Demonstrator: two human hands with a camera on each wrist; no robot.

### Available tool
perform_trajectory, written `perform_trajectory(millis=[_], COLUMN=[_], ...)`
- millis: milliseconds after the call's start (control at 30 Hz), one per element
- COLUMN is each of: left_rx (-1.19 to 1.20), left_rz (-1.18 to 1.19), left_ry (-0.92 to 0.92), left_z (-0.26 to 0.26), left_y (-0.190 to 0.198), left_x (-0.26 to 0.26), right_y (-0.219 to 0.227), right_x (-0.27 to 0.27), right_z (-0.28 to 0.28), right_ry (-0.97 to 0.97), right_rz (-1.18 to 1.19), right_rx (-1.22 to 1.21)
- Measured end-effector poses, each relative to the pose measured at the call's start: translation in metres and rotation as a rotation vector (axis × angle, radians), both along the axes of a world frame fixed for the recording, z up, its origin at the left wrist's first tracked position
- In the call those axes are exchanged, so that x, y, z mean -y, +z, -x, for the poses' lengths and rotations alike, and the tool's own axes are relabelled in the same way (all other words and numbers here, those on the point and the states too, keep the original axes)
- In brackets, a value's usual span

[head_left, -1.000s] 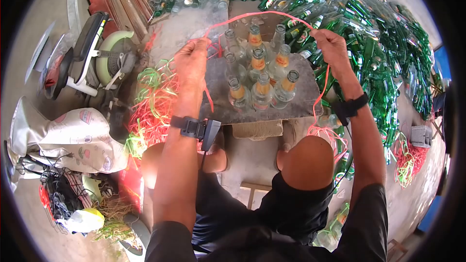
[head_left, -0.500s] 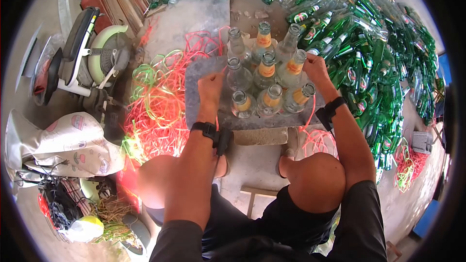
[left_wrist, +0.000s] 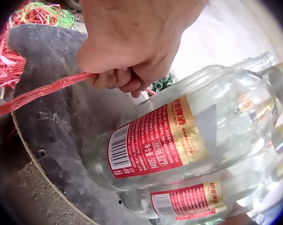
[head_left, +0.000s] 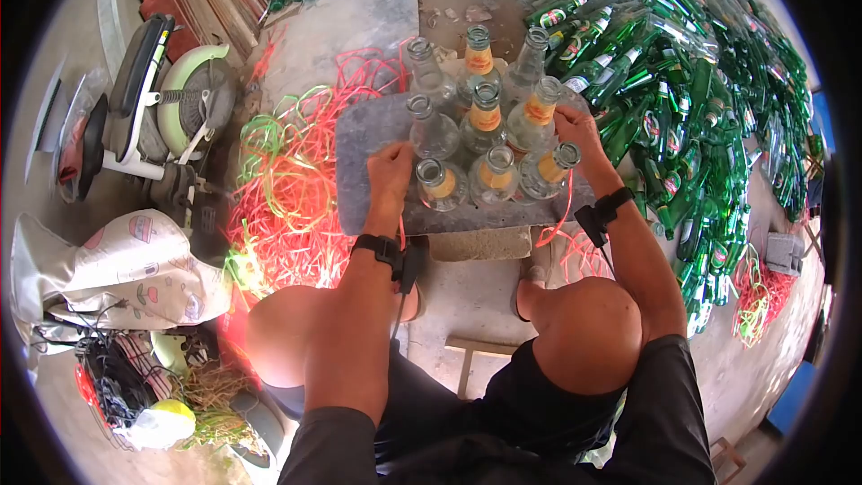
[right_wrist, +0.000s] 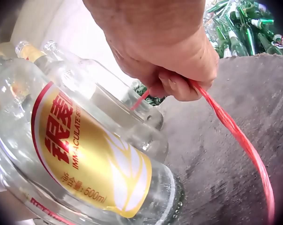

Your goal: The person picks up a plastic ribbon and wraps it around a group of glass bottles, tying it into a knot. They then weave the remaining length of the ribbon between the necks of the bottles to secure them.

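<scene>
Several clear glass bottles (head_left: 435, 136) stand upright in a tight group on a dark slab (head_left: 361, 130). On the group's left side, my left hand (head_left: 390, 172) grips a red plastic strap (left_wrist: 45, 91), its loose tail trailing out of the fist. Across the bottles, my right hand (head_left: 579, 132) holds the same kind of red strap (right_wrist: 235, 129), with a long end hanging down over the slab. A short piece runs from each fist toward the far side, where the bottles hide it. Both hands are low, close beside the bottles' labelled bodies (left_wrist: 155, 140).
A big heap of green bottles (head_left: 682, 135) covers the floor at the back and right. Tangled red and green straps (head_left: 292, 189) lie left of the slab. A wheeled machine (head_left: 193, 108) and a pale printed cloth (head_left: 144, 260) are farther left. The person's knees (head_left: 588, 332) flank the slab's front.
Both hands came down from above the bottles, where the strap arched between them, to either side of the group. The strap's middle dropped behind the bottles. The last half second shows little movement.
</scene>
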State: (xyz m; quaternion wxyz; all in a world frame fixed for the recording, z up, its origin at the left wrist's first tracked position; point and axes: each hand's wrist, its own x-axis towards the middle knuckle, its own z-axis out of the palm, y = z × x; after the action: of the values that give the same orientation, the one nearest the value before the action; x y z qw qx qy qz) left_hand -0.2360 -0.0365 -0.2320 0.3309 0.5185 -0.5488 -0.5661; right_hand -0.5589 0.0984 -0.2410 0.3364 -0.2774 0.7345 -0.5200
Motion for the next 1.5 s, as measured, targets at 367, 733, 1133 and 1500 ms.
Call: perform_trajectory(millis=[367,733,1133,1500], left_rx=[-0.137,-0.056,0.013,0.023], left_rz=[-0.099,-0.056,-0.169,-0.246], left_ry=[0.051,-0.05,-0.09,-0.056], left_z=[0.0,-0.018,-0.03,-0.041], left_y=[-0.002,-0.015,0.0,0.012], left_x=[0.0,-0.015,-0.059,-0.089], right_y=[0.023,0.014,0.008,0.025], right_x=[0.0,-0.025,-0.066,-0.1], right_z=[-0.01,-0.014,-0.058,-0.065], right_ry=[-0.098,0.116,0.057,0.163], right_rz=[0.083,0.098,-0.049,-0.143], right_rx=[0.204,0.016,-0.042,-0.134])
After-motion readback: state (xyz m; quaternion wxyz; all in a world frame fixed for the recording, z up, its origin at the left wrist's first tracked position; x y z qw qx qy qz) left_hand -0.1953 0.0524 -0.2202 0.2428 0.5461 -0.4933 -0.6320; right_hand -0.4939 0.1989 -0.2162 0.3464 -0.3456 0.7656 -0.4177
